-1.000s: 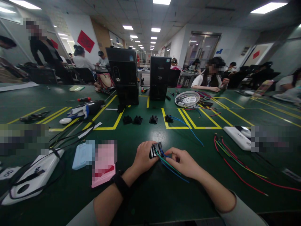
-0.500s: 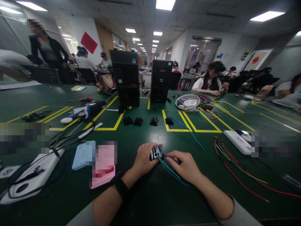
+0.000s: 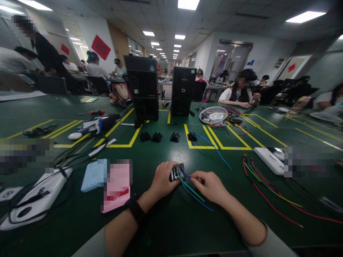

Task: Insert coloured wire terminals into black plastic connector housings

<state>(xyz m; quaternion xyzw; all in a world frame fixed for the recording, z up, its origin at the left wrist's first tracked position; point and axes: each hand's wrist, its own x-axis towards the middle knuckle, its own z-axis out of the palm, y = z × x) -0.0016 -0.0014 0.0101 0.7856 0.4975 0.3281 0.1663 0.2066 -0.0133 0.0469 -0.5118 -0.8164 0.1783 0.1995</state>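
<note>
Near the middle of the green table, my left hand [image 3: 164, 180] grips a small black terminal block [image 3: 180, 172] by its left side. A green wire [image 3: 191, 189] and blue wires run out of the block toward the lower right. My right hand [image 3: 210, 184] pinches a blue wire [image 3: 187, 175] just right of the block, its fingertips closed on it. The wire's end lies at the block; whether it sits inside a terminal I cannot tell. Beyond my hands stand several similar black blocks [image 3: 175, 136] in a row, the rightmost with blue wires [image 3: 219, 155] attached.
Two black computer towers [image 3: 182, 91] stand at the back. A white basket [image 3: 213, 115] of parts is behind right. Red and yellow-green wires [image 3: 270, 192] lie to the right, near a white power bank [image 3: 269, 160]. Blue [image 3: 93, 175] and pink cases [image 3: 118, 185] lie left. Other people sit beyond.
My hands keep the same hold on the block and the blue wire, with hardly any shift. In the background at left, a standing person has moved further left and leans over.
</note>
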